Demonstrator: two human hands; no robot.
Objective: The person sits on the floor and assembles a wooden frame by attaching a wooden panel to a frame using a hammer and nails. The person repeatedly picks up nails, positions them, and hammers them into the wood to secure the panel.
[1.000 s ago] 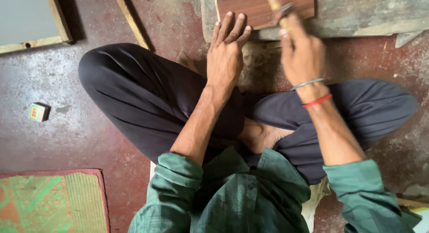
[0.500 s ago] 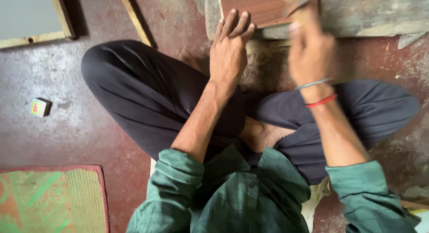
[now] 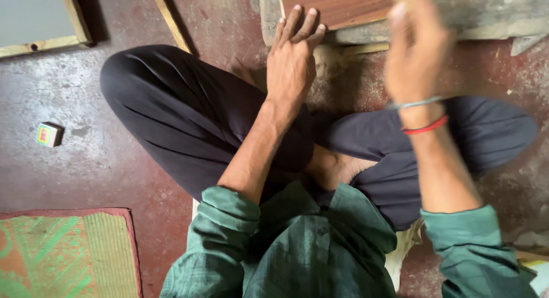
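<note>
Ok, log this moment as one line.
left hand: fingers flat on brown wood panel | right hand: raised, blurred, grip unclear | panel on grey slab | seated cross-legged on floor

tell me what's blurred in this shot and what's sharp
Head view: the right hand is smeared by motion blur, whatever it holds unreadable; the left hand, flat on the wooden board, is sharp; light is soft, without glare.

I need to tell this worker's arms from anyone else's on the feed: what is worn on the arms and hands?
Both arms wear dark green cloth sleeves, rolled or pushed up to about the elbow, leaving the forearms bare. The left hand shows no glove, ring or band. The right hand, blurred here, is bare too; its wrist carries a thin silvery bangle and, just below it, a red thread band.
</note>
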